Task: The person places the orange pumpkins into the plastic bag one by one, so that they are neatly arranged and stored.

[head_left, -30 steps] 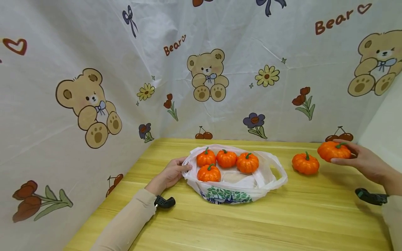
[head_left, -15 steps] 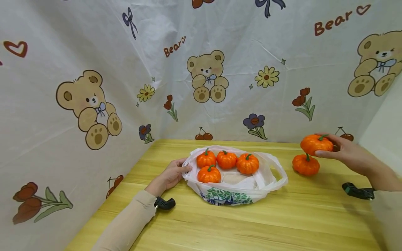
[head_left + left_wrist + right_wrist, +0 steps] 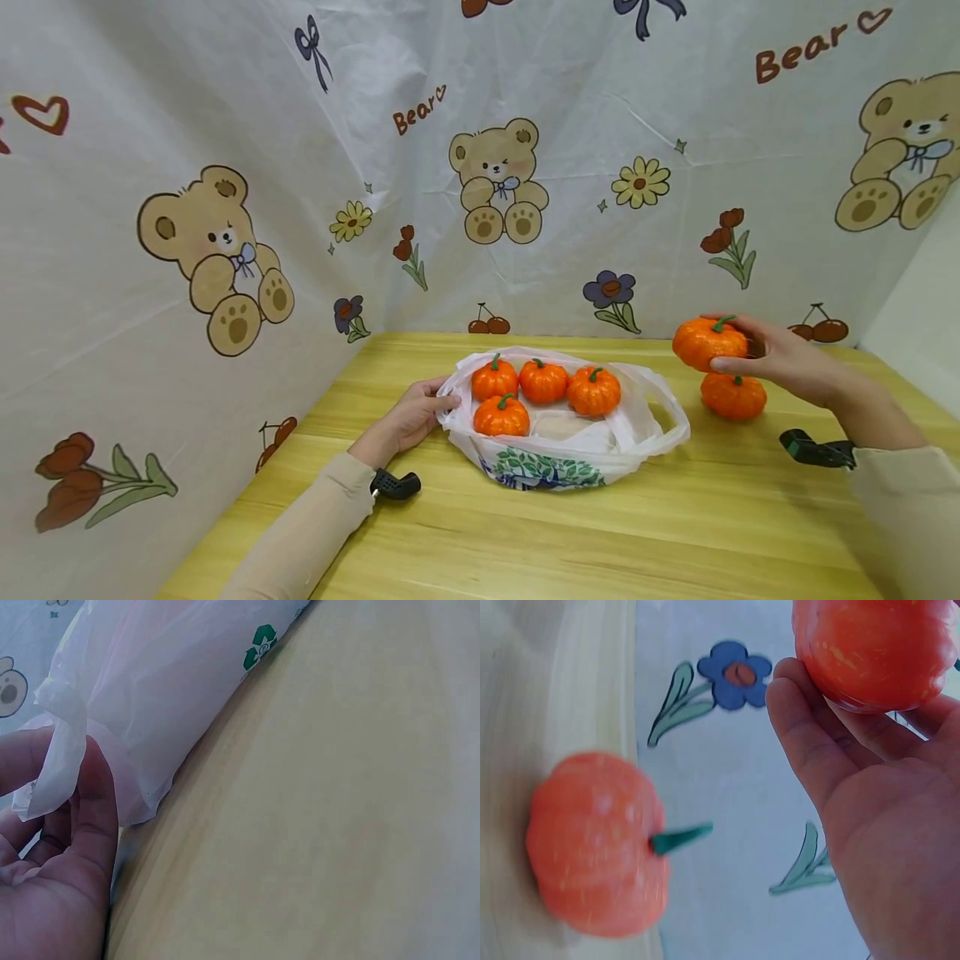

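Note:
A white plastic bag (image 3: 547,450) with a green tree print lies open on the table, several small orange pumpkins (image 3: 543,382) with green stems inside it. My left hand (image 3: 405,418) pinches the bag's left rim; in the left wrist view the thin plastic (image 3: 64,761) passes between thumb and fingers. Raised above the table on the right, my right hand (image 3: 787,358) grips an orange pumpkin (image 3: 701,344) between thumb and fingers. Below and slightly behind that one, another pumpkin (image 3: 735,398) stands on the table; the right wrist view shows this pumpkin (image 3: 600,844) apart from the hand.
The wooden table (image 3: 480,542) meets a pale cloth backdrop (image 3: 420,50) printed with bears and flowers at the back and left. The bag's loop handle (image 3: 670,417) sticks out to the right. A black wrist device (image 3: 396,485) sits on the left forearm.
My right hand has carried the held pumpkin leftward and a little upward, from the right of the standing pumpkin to above it. The left hand and the bag stay in place.

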Tool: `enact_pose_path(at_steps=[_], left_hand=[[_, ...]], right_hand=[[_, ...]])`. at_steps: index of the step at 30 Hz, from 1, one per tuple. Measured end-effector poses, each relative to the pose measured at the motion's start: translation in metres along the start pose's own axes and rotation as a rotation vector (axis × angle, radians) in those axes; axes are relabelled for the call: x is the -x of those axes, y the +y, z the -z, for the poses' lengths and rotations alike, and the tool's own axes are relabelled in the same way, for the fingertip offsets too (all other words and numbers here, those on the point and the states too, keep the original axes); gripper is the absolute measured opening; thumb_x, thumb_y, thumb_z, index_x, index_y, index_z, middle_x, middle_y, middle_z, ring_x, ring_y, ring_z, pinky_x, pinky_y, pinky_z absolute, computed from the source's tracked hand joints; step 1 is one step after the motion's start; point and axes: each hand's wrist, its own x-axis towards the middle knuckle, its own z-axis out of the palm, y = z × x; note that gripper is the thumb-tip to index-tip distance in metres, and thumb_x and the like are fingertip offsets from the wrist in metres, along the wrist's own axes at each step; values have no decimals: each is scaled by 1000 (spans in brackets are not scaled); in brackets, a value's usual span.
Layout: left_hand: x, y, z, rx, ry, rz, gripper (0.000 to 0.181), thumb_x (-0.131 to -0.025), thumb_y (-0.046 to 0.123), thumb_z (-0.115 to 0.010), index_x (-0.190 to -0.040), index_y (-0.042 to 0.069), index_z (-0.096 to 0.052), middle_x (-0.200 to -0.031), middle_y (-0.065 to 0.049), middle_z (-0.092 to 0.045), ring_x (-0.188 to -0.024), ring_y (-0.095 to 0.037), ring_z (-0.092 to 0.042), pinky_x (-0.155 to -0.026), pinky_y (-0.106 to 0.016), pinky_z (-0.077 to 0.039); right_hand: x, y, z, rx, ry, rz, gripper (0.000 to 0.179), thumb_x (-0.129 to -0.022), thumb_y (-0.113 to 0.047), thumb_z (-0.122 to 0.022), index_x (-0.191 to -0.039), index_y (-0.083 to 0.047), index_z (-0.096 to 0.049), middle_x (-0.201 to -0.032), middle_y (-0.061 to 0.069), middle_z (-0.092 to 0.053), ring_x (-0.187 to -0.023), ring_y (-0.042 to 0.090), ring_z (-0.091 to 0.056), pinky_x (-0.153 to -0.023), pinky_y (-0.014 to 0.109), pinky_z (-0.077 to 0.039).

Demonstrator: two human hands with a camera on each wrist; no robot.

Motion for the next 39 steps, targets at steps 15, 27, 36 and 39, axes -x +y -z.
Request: enact_pose_path(at_steps=[15, 27, 36, 39], left_hand=[[1, 2, 0, -4, 3, 1, 60, -99, 3, -63, -155, -1, -41, -158, -21, -44, -117, -15, -63, -98, -30, -57], [0, 0, 0, 12, 1, -2, 58, -99, 1, -61, -154, -4, -42, -152, -20, -49, -113, -14, -64, -94, -29, -59], [1, 1, 0, 5, -15, -1, 61, -99, 4, -64, -155, -3, -40, -156, -21, -45, -116, -15, -63, -97, -31, -58], [0, 1, 1, 14, -13, -1, 61, -99, 3, -63, -155, -2, -41, -156, -20, -45, -116, -15, -63, -97, -31, -58]], right_hand=[[-23, -28, -37, -89, -111, 80, 67, -98, -24, -71, -155, -11, -39, -138, 13, -59, -112, 4, -62, -92, 19, -53], [-42, -60, -55, -134, -237, 81, 71, -94, -29, -76, -155, -19, -41, -144, 13, -54, -120, 30, -58, -94, 29, -55], [-65, -75, -67, -100, -335, 93, 71, -90, -33, -78, -151, -22, -44, -141, 9, -57, -124, 27, -57, -102, 36, -50], [-74, -77, -72, -107, -371, 105, 70, -89, -29, -80, -149, -22, -46, -138, 9, -59, -122, 28, -58, -102, 37, -51]])
